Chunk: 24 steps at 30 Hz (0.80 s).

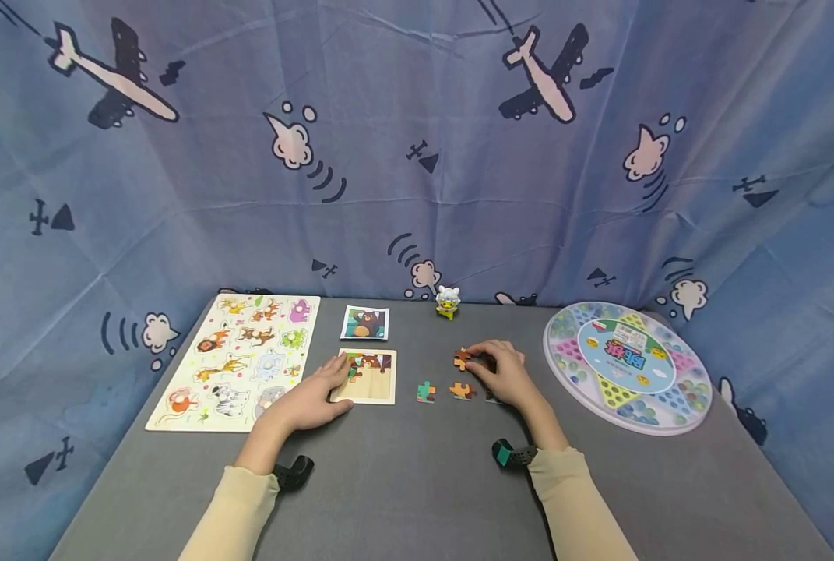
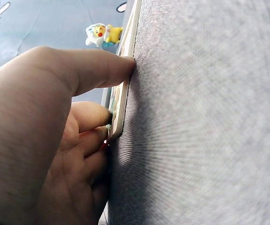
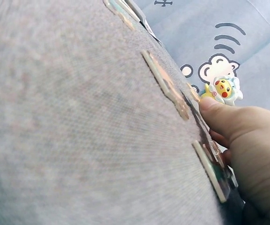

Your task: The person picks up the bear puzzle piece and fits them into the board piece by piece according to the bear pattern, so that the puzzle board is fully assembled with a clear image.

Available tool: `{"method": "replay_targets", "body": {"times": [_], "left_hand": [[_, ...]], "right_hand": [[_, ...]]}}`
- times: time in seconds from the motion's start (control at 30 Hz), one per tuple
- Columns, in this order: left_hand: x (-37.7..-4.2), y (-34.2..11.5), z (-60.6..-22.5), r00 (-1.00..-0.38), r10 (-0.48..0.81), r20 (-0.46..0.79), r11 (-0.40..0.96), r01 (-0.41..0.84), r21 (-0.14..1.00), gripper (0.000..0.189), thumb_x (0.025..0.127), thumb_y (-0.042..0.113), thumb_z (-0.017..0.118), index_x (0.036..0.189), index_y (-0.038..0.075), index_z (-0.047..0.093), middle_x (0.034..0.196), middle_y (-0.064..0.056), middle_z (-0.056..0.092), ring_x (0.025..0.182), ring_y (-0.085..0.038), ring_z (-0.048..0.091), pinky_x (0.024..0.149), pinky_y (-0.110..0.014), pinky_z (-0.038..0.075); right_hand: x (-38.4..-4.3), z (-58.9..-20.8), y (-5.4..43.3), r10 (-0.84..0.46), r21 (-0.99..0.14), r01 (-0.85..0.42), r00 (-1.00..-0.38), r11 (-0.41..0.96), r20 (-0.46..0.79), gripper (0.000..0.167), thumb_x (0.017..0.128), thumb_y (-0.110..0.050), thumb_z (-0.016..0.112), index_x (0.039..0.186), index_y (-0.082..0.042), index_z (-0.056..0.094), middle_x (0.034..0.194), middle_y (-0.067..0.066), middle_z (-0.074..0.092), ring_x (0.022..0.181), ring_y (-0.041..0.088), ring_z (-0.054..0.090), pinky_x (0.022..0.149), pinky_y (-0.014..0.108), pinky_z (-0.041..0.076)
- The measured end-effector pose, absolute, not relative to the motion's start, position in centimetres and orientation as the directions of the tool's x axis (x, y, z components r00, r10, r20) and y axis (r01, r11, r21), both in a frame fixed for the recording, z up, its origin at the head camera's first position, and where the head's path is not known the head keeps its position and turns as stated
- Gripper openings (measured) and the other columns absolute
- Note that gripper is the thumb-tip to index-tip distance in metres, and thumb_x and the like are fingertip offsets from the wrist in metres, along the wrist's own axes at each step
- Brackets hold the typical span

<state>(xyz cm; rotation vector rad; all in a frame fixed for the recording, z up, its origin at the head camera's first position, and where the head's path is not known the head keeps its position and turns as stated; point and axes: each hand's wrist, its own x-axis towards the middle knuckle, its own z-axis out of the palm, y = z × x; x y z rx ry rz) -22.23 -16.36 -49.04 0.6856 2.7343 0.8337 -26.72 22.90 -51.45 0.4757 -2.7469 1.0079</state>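
Note:
My left hand (image 1: 314,397) rests on the left side of a wooden puzzle board (image 1: 378,393). Its fingers lie over the board's left edge and the thumb touches the near edge. Several fitted pieces fill the board's upper part; bare wood shows below. My right hand (image 1: 506,374) pinches an orange-brown puzzle piece (image 1: 462,358) between thumb and fingers, low over the table right of the board. Nearer me lie a green puzzle piece (image 1: 426,392) and an orange puzzle piece (image 1: 462,391). Under the right hand, a darker puzzle piece (image 3: 212,173) is partly hidden.
A bear picture card (image 1: 365,322) lies behind the board. A small yellow-and-white figurine (image 1: 448,301) stands at the table's back edge. The animal board (image 1: 234,366) lies at left, the round game board (image 1: 627,366) at right. A patterned curtain hangs behind.

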Motion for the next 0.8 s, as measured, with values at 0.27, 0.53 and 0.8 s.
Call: {"method": "replay_targets", "body": {"times": [0.27, 0.53, 0.8], "left_hand": [[-22.3, -16.3, -49.1, -0.871, 0.488, -0.055, 0.735, 0.376, 0.565, 0.076, 0.103, 0.029, 0.066, 0.162, -0.006, 0.034, 0.174, -0.023, 0.019, 0.16, -0.046, 0.018, 0.13, -0.059, 0.018], [-22.2, -16.3, -49.1, -0.871, 0.489, -0.045, 0.726, 0.378, 0.575, 0.076, 0.102, 0.028, 0.067, 0.161, -0.008, 0.035, 0.173, -0.026, 0.021, 0.159, -0.048, 0.019, 0.13, -0.06, 0.018], [-22.2, -16.3, -49.0, -0.873, 0.486, -0.049, 0.725, 0.372, 0.579, 0.075, 0.102, 0.027, 0.066, 0.161, -0.008, 0.035, 0.173, -0.025, 0.021, 0.16, -0.047, 0.019, 0.13, -0.06, 0.018]], "right_hand": [[-26.8, -51.0, 23.0, -0.215, -0.62, -0.33, -0.943, 0.712, 0.255, 0.029, 0.099, -0.02, 0.076, 0.124, -0.005, 0.075, 0.121, 0.016, 0.074, 0.12, 0.04, 0.06, 0.101, 0.062, 0.037], [-26.9, -50.2, 22.4, -0.21, -0.62, -0.347, -0.935, 0.704, 0.286, 0.031, 0.099, -0.02, 0.077, 0.123, -0.001, 0.075, 0.118, 0.018, 0.073, 0.114, 0.038, 0.067, 0.1, 0.057, 0.052], [-26.6, -49.2, 20.5, -0.209, -0.644, -0.333, -0.942, 0.689, 0.264, 0.031, 0.1, -0.021, 0.077, 0.125, -0.002, 0.075, 0.118, 0.015, 0.072, 0.107, 0.032, 0.068, 0.094, 0.053, 0.056]]}}
